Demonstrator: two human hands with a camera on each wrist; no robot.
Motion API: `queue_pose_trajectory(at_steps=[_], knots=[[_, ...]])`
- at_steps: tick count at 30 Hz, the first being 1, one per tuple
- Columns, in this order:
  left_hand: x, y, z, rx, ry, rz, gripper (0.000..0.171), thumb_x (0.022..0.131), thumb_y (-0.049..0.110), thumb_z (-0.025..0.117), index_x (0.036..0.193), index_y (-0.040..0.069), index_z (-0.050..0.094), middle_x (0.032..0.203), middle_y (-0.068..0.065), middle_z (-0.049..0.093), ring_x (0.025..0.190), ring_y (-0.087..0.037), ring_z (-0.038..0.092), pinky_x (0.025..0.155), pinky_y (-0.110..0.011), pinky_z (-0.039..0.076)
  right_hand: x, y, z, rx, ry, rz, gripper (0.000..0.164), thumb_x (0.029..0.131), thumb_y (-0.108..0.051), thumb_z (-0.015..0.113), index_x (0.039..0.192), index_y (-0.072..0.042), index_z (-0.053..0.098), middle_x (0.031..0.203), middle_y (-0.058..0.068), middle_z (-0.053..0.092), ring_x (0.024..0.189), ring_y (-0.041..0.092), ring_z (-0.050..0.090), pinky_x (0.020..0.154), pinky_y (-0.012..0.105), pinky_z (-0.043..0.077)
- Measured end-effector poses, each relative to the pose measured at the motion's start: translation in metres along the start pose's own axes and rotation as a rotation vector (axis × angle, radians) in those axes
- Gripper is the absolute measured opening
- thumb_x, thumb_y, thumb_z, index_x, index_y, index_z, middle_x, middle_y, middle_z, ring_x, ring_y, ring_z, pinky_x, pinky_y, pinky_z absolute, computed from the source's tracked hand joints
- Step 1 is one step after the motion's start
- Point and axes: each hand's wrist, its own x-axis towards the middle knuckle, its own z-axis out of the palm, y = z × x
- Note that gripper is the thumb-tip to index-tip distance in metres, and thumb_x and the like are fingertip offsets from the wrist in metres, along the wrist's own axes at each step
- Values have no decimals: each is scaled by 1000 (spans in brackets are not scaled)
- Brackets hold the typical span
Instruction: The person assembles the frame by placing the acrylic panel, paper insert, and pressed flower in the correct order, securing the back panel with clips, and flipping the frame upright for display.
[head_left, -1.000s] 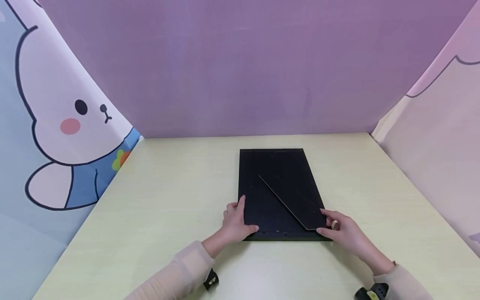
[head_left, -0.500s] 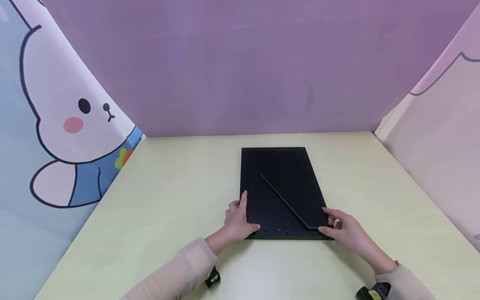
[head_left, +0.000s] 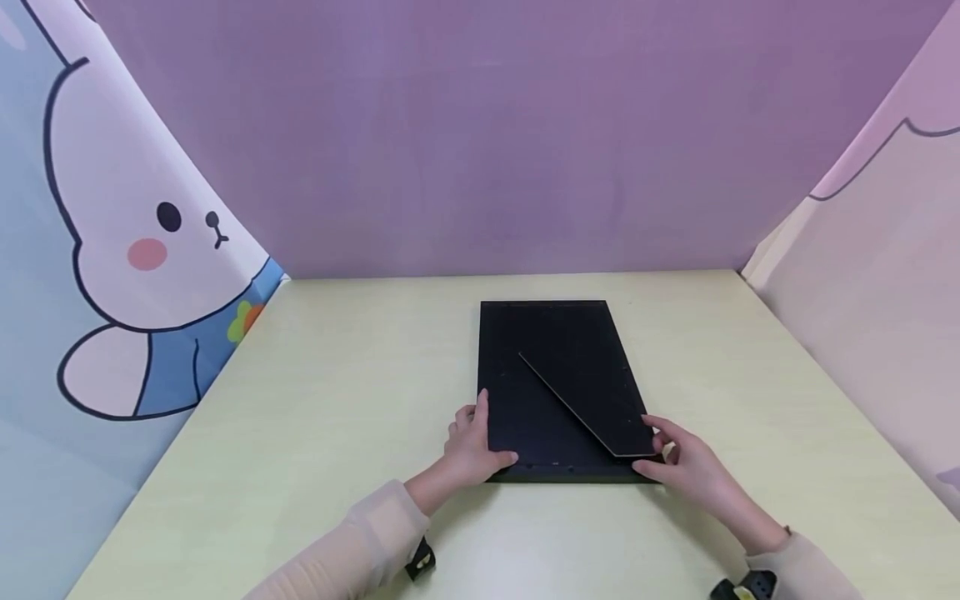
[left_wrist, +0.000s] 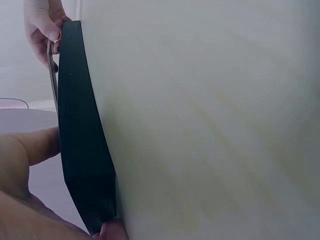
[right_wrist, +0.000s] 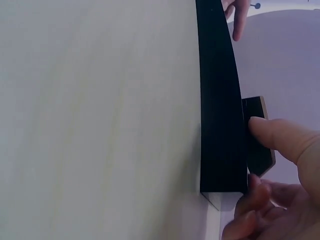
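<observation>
Black panel (head_left: pixel 517 408) lies on the pale desk (head_left: pixel 360 375), right of centre in the head view, short edge toward the person; black flap (head_left: pixel 609 408) with a pale cut edge sits over its near right part, running diagonally from mid-panel to the near right corner; flap's near end appears to stand slightly off the panel; far end's contact can't be made out.

Left grip (head_left: pixel 468 446) is closed on the panel's near left corner, thumb on the top face, index finger along the left edge; right grip (head_left: pixel 686 458) is partly closed at the near right corner, thumb and index finger a little apart with the flap's corner pinched between; its other fingers curl beside the panel corner.

Both arms in light sleeves (head_left: pixel 375 533); dark wrist device (head_left: pixel 422 558) under the left cuff; purple backdrop (head_left: pixel 510 142) behind the desk; rabbit print (head_left: pixel 112 208) on the left wall.
</observation>
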Motion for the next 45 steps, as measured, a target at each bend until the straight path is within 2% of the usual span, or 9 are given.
queue_pose_trajectory(at_steps=[6, 10, 14, 17, 21, 24, 31, 38, 45], knots=[[-1, 0, -1, -10, -4, 11, 95, 79, 20, 73, 148, 8, 8, 142, -23, 16, 124, -43, 23, 93, -59, 29, -1, -2, 4, -87, 52, 5, 60, 72, -8, 78, 122, 10, 49, 95, 12, 47, 70, 17, 44, 56, 26, 40], [-1, -1, -1, -14, -11, 9, 95, 79, 21, 73, 148, 8, 8, 143, -23, 15, 124, -42, 22, 94, -59, 29, -2, -2, 5, -114, 76, -8, 60, 71, -10, 79, 120, 8, 51, 110, 25, 44, 90, 35, 47, 71, 43, 46], [-1, -2, -1, -20, -13, 12, 95, 80, 20, 73, 148, 7, 9, 142, -23, 15, 124, -42, 23, 94, -59, 29, -1, 0, 7, -66, 69, -17, 63, 71, -9, 79, 121, 9, 46, 121, 32, 34, 110, 45, 36, 86, 60, 36], [-2, -2, -2, -27, -13, 21, 93, 80, 19, 72, 148, 7, 9, 142, -23, 15, 125, -42, 22, 94, -59, 28, 0, 0, 9, -12, 40, 29, 72, 73, -9, 78, 128, 11, 37, 129, 33, 27, 120, 47, 28, 95, 61, 28], [-4, 1, -4, -25, -7, 40, 92, 81, 19, 72, 147, 6, 9, 141, -23, 16, 124, -43, 23, 94, -58, 29, 1, 1, 11, 43, -9, 115, 88, 76, -11, 75, 138, 13, 17, 135, 35, 26, 122, 46, 33, 97, 52, 32], [-5, 2, -5, -27, -7, 45, 92, 81, 18, 71, 147, 6, 9, 141, -24, 16, 124, -42, 23, 94, -58, 29, 1, 1, 12, 49, -34, 168, 94, 78, -16, 74, 141, 12, 9, 136, 36, 29, 121, 44, 37, 95, 48, 35], [-2, -1, -3, -25, -22, 26, 93, 80, 19, 72, 147, 6, 9, 142, -23, 15, 125, -42, 22, 94, -58, 29, 4, 2, 12, 62, -47, 182, 95, 78, -20, 74, 142, 8, 10, 141, 32, 22, 128, 43, 25, 100, 50, 26], [-2, 2, -4, -16, -25, 14, 94, 80, 20, 73, 148, 7, 9, 143, -23, 14, 125, -42, 22, 94, -57, 31, 5, -1, 15, 97, -22, 197, 98, 77, -14, 75, 144, 4, 5, 139, 32, 24, 124, 43, 30, 98, 52, 27], [-2, 3, -4, -15, -41, 21, 93, 81, 18, 71, 148, 8, 8, 144, -23, 12, 126, -43, 20, 94, -57, 31, 5, -4, 19, 129, 8, 221, 100, 78, -11, 73, 145, -3, 0, 138, 30, 23, 123, 43, 30, 98, 54, 25]])
